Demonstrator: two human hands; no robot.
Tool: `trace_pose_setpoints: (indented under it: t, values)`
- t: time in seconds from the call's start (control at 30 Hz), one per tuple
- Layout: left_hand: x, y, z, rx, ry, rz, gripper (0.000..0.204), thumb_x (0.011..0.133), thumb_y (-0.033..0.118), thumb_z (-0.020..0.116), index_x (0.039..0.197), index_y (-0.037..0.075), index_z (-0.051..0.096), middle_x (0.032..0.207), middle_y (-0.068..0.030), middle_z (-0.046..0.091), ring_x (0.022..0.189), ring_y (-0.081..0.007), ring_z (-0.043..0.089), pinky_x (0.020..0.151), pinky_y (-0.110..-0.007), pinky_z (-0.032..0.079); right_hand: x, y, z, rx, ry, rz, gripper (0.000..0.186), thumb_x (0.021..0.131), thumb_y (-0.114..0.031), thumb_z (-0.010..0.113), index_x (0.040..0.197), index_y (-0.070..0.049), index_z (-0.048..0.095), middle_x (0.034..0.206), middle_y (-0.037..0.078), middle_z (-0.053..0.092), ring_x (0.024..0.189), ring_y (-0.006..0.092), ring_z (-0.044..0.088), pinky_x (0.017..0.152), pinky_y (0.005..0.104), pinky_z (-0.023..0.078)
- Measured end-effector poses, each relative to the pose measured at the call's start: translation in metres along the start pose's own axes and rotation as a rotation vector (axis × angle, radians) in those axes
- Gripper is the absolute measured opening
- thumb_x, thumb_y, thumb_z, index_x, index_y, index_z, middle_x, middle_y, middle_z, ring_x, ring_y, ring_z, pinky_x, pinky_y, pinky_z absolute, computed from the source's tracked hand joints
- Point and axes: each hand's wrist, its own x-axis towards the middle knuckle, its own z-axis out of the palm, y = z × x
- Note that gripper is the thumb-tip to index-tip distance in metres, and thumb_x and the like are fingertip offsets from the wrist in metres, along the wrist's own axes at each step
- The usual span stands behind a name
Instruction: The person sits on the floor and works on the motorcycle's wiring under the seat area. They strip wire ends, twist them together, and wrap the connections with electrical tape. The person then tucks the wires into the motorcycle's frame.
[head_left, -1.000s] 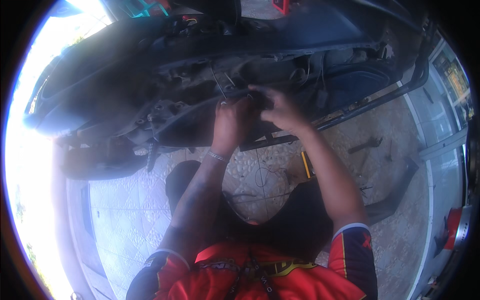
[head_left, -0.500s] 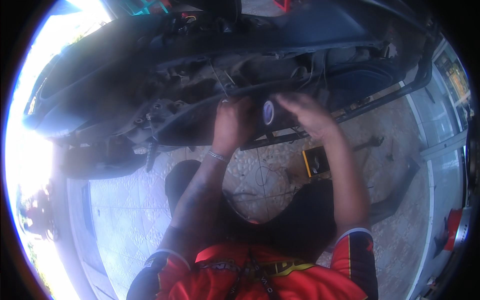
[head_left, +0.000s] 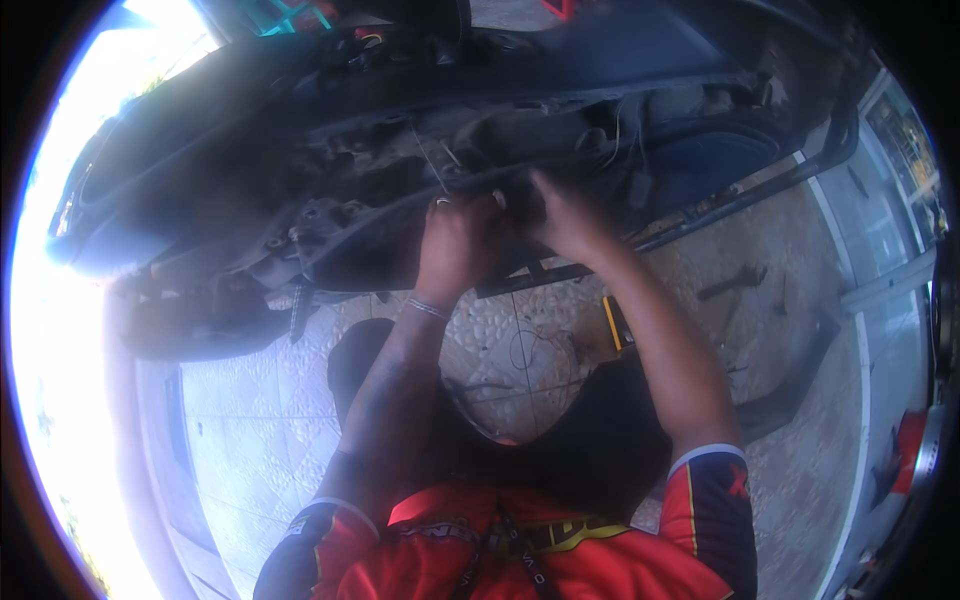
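Note:
A black body panel (head_left: 360, 255) lies along the lower part of a dark, partly stripped vehicle, with thin cables dangling above it. My left hand (head_left: 455, 240) is closed at the panel's upper edge, on something I cannot make out. My right hand (head_left: 570, 225) is just to its right, index finger reaching up, the other fingers blurred and partly hidden. A small whitish curved object (head_left: 498, 198) shows between the hands; whether it is held is unclear.
A metal rail (head_left: 700, 215) runs under the vehicle. A yellow-and-black object (head_left: 616, 322) and a dark tool (head_left: 730, 283) lie on the tiled floor (head_left: 520, 380). A glass-fronted cabinet (head_left: 895, 160) stands at right; bright daylight fills the left edge.
My right hand swung out to the right half a second ago and is back close to my left hand. The purple-and-white ring visible then is now mostly hidden. My left hand has barely moved.

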Motion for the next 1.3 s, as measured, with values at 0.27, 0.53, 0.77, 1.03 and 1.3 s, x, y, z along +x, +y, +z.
trace_pose_setpoints:
  t: [0.27, 0.53, 0.77, 1.03, 1.3]
  values:
    - [0.002, -0.002, -0.003, -0.062, 0.033, -0.002, 0.017, 0.083, 0.018, 0.078, 0.088, 0.004, 0.071, 0.084, -0.0148, 0.069, 0.083, -0.0349, 0.067, 0.074, -0.045, 0.052, 0.013, 0.0, 0.013, 0.405, 0.135, 0.023, 0.053, 0.083, -0.013, 0.078, 0.131, -0.012, 0.056, 0.11, 0.011, 0.07, 0.096, 0.0253, 0.071, 0.085, 0.0369, 0.055]
    - [0.002, 0.001, 0.002, -0.104, 0.036, -0.065, 0.022, 0.084, 0.019, 0.079, 0.1, 0.006, 0.073, 0.092, -0.0154, 0.072, 0.085, -0.0346, 0.07, 0.075, -0.042, 0.055, 0.01, -0.006, 0.005, 0.26, 0.126, 0.038, 0.056, 0.078, -0.004, 0.077, 0.131, -0.012, 0.06, 0.1, 0.006, 0.067, 0.083, 0.0155, 0.065, 0.079, 0.0326, 0.054]
    - [0.001, -0.004, 0.001, -0.168, -0.02, -0.154, 0.019, 0.084, 0.015, 0.078, 0.098, 0.004, 0.072, 0.093, -0.016, 0.072, 0.086, -0.0336, 0.071, 0.075, -0.04, 0.055, 0.018, -0.002, 0.006, 1.049, -0.072, -0.007, 0.047, 0.087, -0.001, 0.071, 0.133, -0.004, 0.06, 0.114, 0.005, 0.069, 0.102, 0.0181, 0.067, 0.095, 0.0316, 0.053]
    - [0.004, 0.004, 0.007, -0.14, -0.02, -0.149, 0.017, 0.085, 0.017, 0.076, 0.096, 0.003, 0.072, 0.092, -0.0184, 0.07, 0.084, -0.0358, 0.069, 0.074, -0.042, 0.054, 0.009, 0.015, -0.026, 1.307, -0.048, 0.459, 0.035, 0.098, -0.014, 0.067, 0.131, -0.007, 0.062, 0.121, 0.005, 0.066, 0.111, 0.0142, 0.064, 0.095, 0.0339, 0.054]
    - [0.0, 0.001, -0.003, -0.108, -0.024, -0.093, 0.017, 0.085, 0.016, 0.071, 0.098, 0.005, 0.073, 0.095, -0.0165, 0.071, 0.088, -0.0364, 0.069, 0.078, -0.044, 0.054, -0.005, 0.024, -0.028, 0.947, -0.442, 0.268, 0.05, 0.098, -0.032, 0.07, 0.139, -0.006, 0.058, 0.116, 0.006, 0.071, 0.106, 0.015, 0.066, 0.094, 0.0301, 0.052]
